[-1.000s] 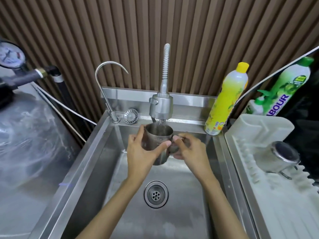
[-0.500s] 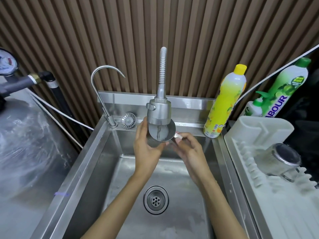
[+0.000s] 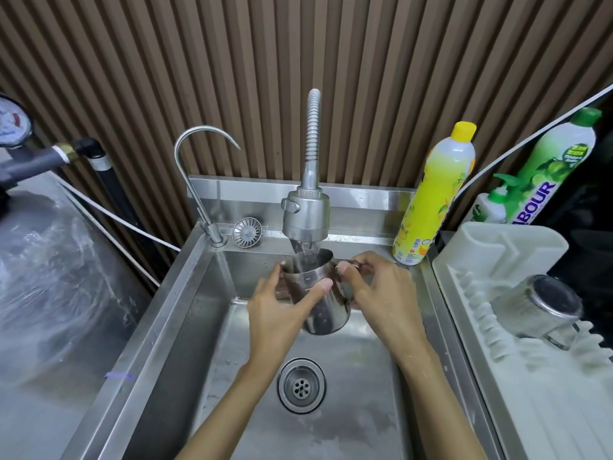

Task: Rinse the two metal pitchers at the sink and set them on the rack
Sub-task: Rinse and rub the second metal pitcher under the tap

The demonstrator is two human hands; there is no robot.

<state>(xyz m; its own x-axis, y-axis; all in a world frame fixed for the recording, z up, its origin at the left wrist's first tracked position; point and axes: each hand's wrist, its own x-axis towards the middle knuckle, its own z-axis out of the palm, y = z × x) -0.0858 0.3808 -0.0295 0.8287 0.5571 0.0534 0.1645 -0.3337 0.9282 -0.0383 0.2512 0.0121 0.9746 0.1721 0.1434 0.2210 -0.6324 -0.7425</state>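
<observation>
head view: both hands' grip point(image 3: 326, 288) clasps pitcher point(image 3: 315, 293) under running faucet point(image 3: 306, 214).

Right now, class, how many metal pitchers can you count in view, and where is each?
2. One pitcher is held over the sink by both hands, under the running tap. The other pitcher lies on the drying rack at right. None seems hidden.

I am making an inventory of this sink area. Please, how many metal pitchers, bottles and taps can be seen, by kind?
Metal pitchers: 2 (one under the water, one on the rack)
Bottles: 3 (yellow, large green, small pump bottle)
Taps: 2 (spray tap, gooseneck tap)
Total: 7
</observation>
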